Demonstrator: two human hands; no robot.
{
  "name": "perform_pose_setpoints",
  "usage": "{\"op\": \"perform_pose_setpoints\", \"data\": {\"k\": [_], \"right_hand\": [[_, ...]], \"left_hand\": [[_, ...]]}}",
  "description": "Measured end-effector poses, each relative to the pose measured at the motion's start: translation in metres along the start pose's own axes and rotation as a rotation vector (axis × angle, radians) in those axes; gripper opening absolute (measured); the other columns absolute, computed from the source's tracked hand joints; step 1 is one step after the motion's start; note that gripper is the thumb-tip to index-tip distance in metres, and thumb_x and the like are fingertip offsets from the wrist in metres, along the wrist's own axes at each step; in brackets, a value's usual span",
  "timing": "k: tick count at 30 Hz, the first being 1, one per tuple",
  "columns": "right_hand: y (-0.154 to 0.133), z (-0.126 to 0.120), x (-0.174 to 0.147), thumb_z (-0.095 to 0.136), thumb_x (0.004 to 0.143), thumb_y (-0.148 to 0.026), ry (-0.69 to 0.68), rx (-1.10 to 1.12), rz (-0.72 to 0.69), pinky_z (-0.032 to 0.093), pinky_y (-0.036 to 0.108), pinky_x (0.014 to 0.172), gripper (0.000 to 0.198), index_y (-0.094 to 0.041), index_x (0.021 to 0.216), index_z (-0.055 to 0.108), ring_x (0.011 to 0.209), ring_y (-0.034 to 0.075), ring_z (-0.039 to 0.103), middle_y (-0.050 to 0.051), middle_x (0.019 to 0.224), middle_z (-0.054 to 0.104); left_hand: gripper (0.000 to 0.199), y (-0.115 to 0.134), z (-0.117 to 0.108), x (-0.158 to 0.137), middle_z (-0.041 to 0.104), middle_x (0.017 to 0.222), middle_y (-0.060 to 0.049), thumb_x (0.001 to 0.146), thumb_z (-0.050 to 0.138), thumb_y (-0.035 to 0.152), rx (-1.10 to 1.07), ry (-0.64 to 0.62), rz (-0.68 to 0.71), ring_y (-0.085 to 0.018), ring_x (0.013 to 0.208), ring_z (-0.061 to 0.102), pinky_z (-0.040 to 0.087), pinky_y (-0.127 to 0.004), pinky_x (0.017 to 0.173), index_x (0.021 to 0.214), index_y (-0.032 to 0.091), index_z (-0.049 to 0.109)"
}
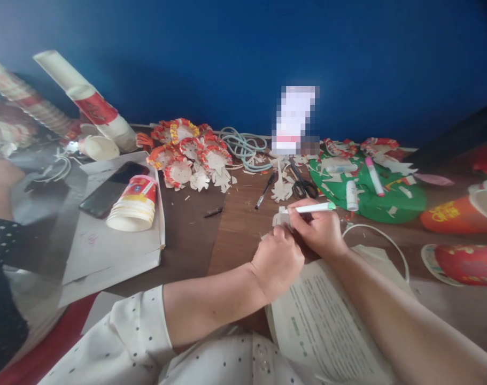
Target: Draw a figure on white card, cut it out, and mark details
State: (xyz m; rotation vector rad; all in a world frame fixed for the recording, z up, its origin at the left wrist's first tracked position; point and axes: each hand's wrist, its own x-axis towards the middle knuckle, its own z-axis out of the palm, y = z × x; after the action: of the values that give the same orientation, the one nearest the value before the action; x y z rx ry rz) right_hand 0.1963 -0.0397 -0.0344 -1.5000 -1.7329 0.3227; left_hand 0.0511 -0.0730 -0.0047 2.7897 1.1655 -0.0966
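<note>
While a white pen (309, 208) is gripped by the right hand (319, 230), a small paper cutout (279, 218) is pinched by the left hand (277, 260) beside a printed book (327, 326) whose writing is too small to read.

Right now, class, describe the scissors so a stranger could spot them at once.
Start at the green sheet on the table's right. Just off its left edge lie the scissors, beyond the right hand. Their black loop handles set them apart from the pens nearby.

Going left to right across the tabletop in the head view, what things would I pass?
Dark phone → stack of red-and-white paper cups → black pen → black-handled scissors → green round paper sheet → orange paper cup lying sideways.
</note>
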Motion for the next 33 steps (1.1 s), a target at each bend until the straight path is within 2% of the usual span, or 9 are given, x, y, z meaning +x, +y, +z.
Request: {"op": "perform_pose_setpoints", "data": {"k": [6, 26, 33], "right_hand": [[0.0000, 0.0009, 0.0000, 0.062, 0.090, -0.032, -0.021, 0.004, -0.006, 0.055, 0.027, 0.070, 0.015, -0.023, 0.083, 0.072, 0.071, 0.018, 0.073, 0.002, 0.080, 0.077], [0.0023, 0.0035, -0.0009, 0.061, 0.091, -0.035, -0.058, -0.014, 0.002, 0.056, 0.028, 0.074, 0.017, -0.023, 0.086, 0.072, 0.076, 0.019, 0.074, 0.002, 0.083, 0.078], [0.0026, 0.0040, -0.0009, 0.061, 0.091, -0.037, -0.076, -0.018, 0.016, 0.056, 0.029, 0.073, 0.018, -0.023, 0.088, 0.073, 0.077, 0.020, 0.074, 0.003, 0.085, 0.078]], "left_hand": [[0.030, -0.0007, -0.0003, 0.0003, 0.071, 0.106, -0.021, 0.096, 0.047, 0.011, -0.022, -0.015, 0.003, -0.027, 0.103, 0.067, 0.058, -0.030, 0.071, 0.109, 0.005, 0.074], [0.031, -0.0007, 0.0017, 0.0002, 0.071, 0.107, -0.022, 0.096, 0.047, 0.012, -0.023, -0.008, 0.013, -0.028, 0.104, 0.068, 0.058, -0.031, 0.073, 0.112, 0.004, 0.073], [0.031, -0.0015, -0.0027, 0.0001, 0.071, 0.106, -0.022, 0.097, 0.047, 0.013, -0.020, -0.044, 0.015, -0.029, 0.105, 0.068, 0.059, -0.032, 0.073, 0.108, 0.004, 0.074]]}}
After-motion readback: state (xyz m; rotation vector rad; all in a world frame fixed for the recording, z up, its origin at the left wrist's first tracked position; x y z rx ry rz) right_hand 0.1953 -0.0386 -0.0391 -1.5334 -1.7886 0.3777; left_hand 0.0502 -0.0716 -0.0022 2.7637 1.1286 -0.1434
